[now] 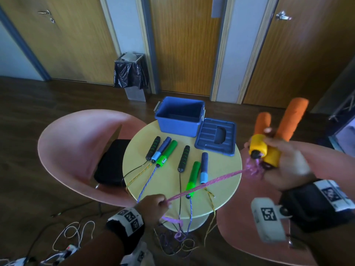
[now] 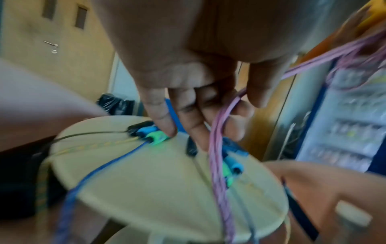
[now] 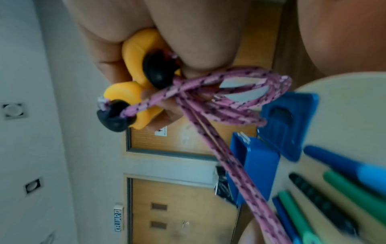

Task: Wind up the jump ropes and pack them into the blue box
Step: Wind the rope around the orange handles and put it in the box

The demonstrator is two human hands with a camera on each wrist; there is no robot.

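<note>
My right hand [image 1: 276, 150] grips both orange-and-yellow handles [image 1: 267, 148] of one jump rope, held above the table's right edge; several loops of its pink rope [image 3: 229, 92] hang by the fingers. The pink rope [image 1: 203, 183] runs taut down to my left hand [image 1: 155, 205], which pinches it near the table's front edge, with its slack falling below. The open blue box [image 1: 180, 116] stands at the back of the round yellow table [image 1: 226, 181]. Three more jump ropes lie on the table: black handles [image 1: 152, 148], blue handles [image 1: 204, 167], green handles [image 1: 193, 176].
The blue lid [image 1: 216, 138] lies right of the box. Pink chairs [image 1: 76, 150] flank the table, the left one holding a black bag [image 1: 111, 162]. Rope ends dangle over the table front onto the floor [image 1: 176, 242]. A bin [image 1: 131, 73] stands by the wooden doors.
</note>
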